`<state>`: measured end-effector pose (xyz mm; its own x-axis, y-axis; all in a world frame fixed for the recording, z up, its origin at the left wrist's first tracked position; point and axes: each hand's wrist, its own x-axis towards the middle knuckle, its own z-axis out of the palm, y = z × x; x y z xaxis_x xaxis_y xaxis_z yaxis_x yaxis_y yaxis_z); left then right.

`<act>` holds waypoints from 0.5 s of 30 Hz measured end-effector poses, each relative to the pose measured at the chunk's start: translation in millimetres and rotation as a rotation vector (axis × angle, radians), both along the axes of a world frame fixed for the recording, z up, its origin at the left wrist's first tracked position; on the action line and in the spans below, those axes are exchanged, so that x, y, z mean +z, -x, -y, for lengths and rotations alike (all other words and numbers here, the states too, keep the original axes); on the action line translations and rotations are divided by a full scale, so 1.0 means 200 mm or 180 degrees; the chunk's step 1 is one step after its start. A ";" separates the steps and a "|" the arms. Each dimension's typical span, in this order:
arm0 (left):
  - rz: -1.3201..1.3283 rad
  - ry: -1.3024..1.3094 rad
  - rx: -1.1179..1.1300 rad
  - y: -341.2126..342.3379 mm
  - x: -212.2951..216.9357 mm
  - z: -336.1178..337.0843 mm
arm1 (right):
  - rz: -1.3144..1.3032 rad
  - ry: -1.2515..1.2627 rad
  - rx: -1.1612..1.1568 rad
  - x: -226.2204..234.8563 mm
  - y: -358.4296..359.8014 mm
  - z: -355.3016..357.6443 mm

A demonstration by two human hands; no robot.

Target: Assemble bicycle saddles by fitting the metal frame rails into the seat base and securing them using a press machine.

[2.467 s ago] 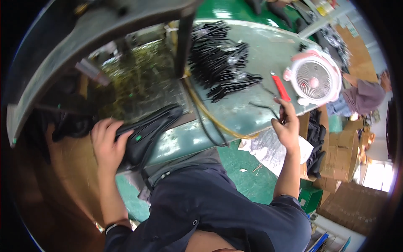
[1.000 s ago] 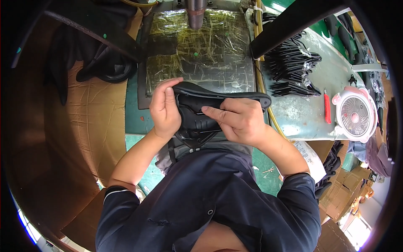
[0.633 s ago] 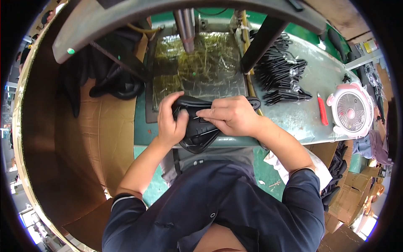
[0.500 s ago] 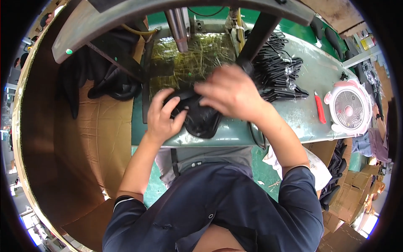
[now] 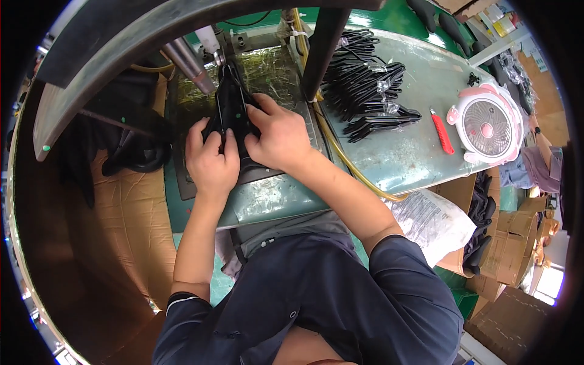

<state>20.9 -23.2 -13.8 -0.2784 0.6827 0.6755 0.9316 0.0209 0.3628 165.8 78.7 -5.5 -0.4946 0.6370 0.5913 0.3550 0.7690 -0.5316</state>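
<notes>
A black bicycle saddle (image 5: 230,100) lies underside up on a dark base plate (image 5: 267,73) covered with yellowish film, its narrow nose pointing away from me. Thin black metal rails run along its underside and meet near the nose. My left hand (image 5: 213,159) is closed on the wide rear part from the left. From the right, my right hand (image 5: 281,135) grips the saddle's edge, thumb toward its middle. A metal press rod (image 5: 188,64) slants down just left of the nose, and a slim silver tip (image 5: 217,55) sits right at the nose.
Several bundled black saddle rails (image 5: 371,85) lie to the right on the green table. Beyond them are a red-handled knife (image 5: 443,132) and a pink-white fan (image 5: 486,125). A large cardboard box (image 5: 121,213) with black saddles stands left. The press frame (image 5: 325,55) arches overhead.
The saddle has gone from the table's front edge onto the plate, with its nose now turned away under the press. Both hands went with it and grip its sides. The view has shifted.
</notes>
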 end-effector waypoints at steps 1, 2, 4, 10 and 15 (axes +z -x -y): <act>0.0062 -0.0027 -0.0006 0.00 -0.01 0.01 | 0.0011 0.0003 -0.0006 -0.02 0.00 0.00; 0.0072 -0.0025 -0.0009 0.00 -0.01 0.00 | -0.0073 -0.0032 -0.0034 -0.03 0.00 0.00; 0.0157 -0.0113 -0.0085 0.01 -0.01 -0.01 | -0.0154 -0.0062 -0.0048 -0.03 -0.01 0.00; 0.0028 -0.0147 0.0018 0.02 -0.03 -0.01 | -0.0097 -0.0076 -0.0026 -0.05 0.02 -0.02; -0.0111 -0.0174 0.0169 0.11 -0.04 -0.13 | -0.0418 0.0073 -0.0096 -0.04 0.11 -0.11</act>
